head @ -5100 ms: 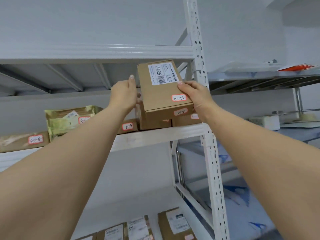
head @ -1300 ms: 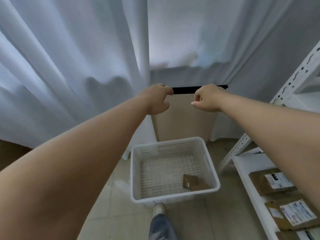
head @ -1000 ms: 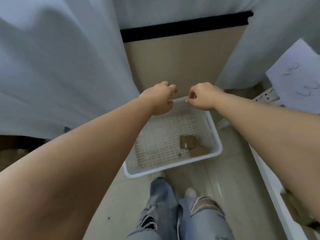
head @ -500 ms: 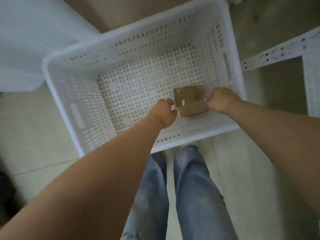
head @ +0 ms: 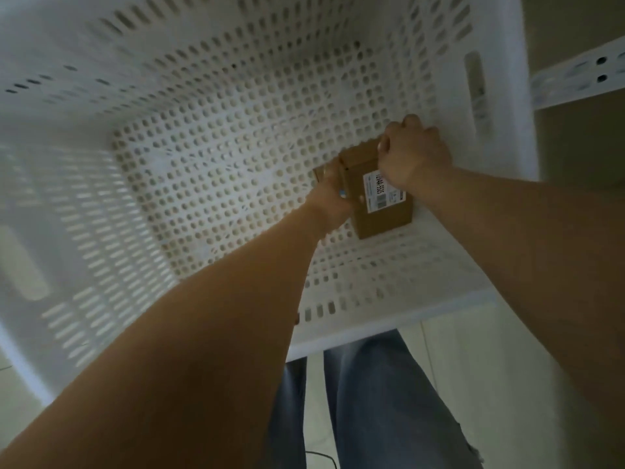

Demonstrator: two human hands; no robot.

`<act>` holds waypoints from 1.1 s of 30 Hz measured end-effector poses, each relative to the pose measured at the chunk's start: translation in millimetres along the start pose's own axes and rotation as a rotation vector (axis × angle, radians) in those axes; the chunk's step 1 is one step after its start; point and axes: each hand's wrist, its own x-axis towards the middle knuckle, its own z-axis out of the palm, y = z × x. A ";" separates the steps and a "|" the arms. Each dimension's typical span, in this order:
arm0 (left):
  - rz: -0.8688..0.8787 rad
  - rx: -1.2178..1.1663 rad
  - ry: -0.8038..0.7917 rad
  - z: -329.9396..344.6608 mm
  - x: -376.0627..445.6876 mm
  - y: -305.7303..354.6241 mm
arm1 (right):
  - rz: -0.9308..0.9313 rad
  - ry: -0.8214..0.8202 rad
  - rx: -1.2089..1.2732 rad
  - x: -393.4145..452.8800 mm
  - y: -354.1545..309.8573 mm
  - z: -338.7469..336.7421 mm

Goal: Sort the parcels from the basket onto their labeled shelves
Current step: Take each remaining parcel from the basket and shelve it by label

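the small brown parcel [head: 380,194] sat on the perforated floor of the white basket [head: 389,319], at about 4 o'clock from the basket's middle, close to the near and right-hand walls, its white shipping label facing up. half a second before, both hands had only just reached its sides; now they had closed on it. the right hand [head: 414,154] was curled over the far top corner of the box, knuckles up, fingers wrapped down the hidden side. the left hand [head: 333,198] gripped the edge at 9 o'clock, fingers folded round it, though a second bit of cardboard beside that edge was too blurred to tell apart. the head had dropped much nearer too, so the basket filled the view where a second ago it stood small on the floor [head: 456,353] with the curtain behind. nothing else showed in the basket, so this looked like the last parcel, or nearly. the next step was likely to lift it clear, read its code and carry it to the matching shelf. at 2 o'clock a slotted white shelf upright [head: 575,79] crossed the corner, and blue jeans [head: 372,401] stood at 6 o'clock below the rim.
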 end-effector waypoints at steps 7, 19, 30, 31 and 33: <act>0.132 0.376 0.052 -12.5 25.8 20.7 | -0.042 0.001 0.067 -4.6 17.9 -3.4; 0.348 0.322 0.059 -94.0 -86.1 35.9 | 0.468 -0.254 0.685 -59.6 -11.3 -60.5; 0.329 0.242 0.235 -150.3 -182.6 49.2 | 0.510 -0.411 1.369 -115.4 -60.2 -120.7; 0.262 0.126 0.277 -153.5 -188.2 48.3 | 0.458 -0.394 1.352 -118.9 -63.5 -123.1; 0.122 -0.077 0.324 -156.3 -197.8 47.6 | 0.346 -0.372 1.331 -125.9 -70.5 -125.7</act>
